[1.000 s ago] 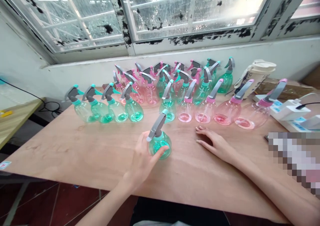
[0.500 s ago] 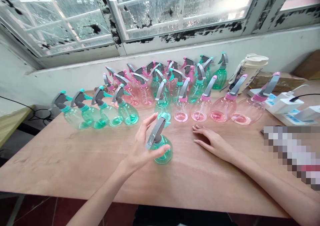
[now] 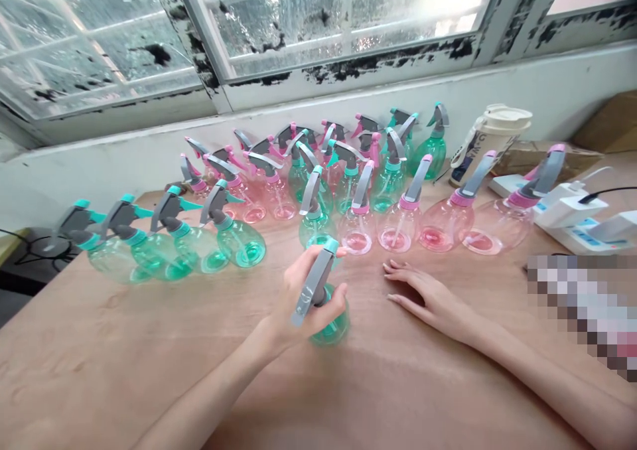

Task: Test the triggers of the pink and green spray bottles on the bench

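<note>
A green spray bottle (image 3: 318, 277) with a grey head and teal nozzle stands upright on the wooden table (image 3: 209, 364) in front of me. My left hand (image 3: 293, 307) is closed around its upper part, thumb on the near side and fingers on the far side, some of them hidden by the head. To the right, my right hand (image 3: 440, 304) lies palm down on the wood, fingers stretched out and holding nothing. Just beyond it stand several pink spray bottles (image 3: 398, 227) in a row.
At the left, several green spray bottles (image 3: 243, 241) stand in a row; more pink and green ones crowd toward the window wall. A lidded cup (image 3: 490, 145), a power strip with chargers (image 3: 572, 218) and a cardboard box (image 3: 552, 161) are at the right. A blurred-out object (image 3: 582, 310) lies nearer.
My left hand's fingers and thumb have closed in around the green spray bottle. The camera view has shifted slightly. My right hand stays resting on the table.
</note>
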### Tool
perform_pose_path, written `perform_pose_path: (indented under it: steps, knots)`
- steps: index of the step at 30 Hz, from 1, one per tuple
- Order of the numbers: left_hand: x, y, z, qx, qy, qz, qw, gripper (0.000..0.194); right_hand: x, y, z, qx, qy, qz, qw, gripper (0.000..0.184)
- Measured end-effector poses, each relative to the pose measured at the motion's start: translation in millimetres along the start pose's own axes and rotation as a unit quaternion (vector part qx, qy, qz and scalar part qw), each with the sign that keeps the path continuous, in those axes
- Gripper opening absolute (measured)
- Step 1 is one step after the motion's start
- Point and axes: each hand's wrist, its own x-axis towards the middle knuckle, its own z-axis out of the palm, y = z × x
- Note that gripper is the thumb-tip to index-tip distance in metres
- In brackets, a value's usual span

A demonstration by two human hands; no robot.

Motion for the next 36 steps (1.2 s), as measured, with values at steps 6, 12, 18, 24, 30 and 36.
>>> perform_pose_path:
  steps: [6, 12, 18, 24, 30, 36]
  knots:
    - [20.7, -16.6, -0.1, -0.006, 0.009, -0.022, 1.0, 0.032, -0.7, -1.6, -1.7, -0.011, -0.009, 0.005, 1.0, 0.034]
    - [26.3, -17.0, -1.6, -0.003, 0.004, -0.028, 1.0, 0.03, -2.3, 0.3, -0.4, -0.015, -0.012, 0.004, 1.0, 0.036]
    - [25.3, -14.5, -1.5, 0.0, -0.001, -0.042, 0.999, 0.03, -3.2, -0.2, -1.6, -0.005, 0.001, 0.005, 1.0, 0.037]
    - [25.1, -13.8, -2.8, 0.002, -0.003, -0.046, 0.999, 0.029, -3.8, -0.1, -2.2, -0.011, -0.011, 0.006, 1.0, 0.036]
    - [24.5, -16.2, -1.8, -0.001, 0.003, -0.039, 0.999, 0.029, -3.9, 0.5, -1.9, -0.015, -0.012, 0.003, 1.0, 0.036]
    - [25.8, -11.8, -1.9, 0.023, 0.008, -0.037, 0.999, 0.026, -3.4, -0.9, -3.4, 0.001, -0.007, 0.01, 1.0, 0.036]
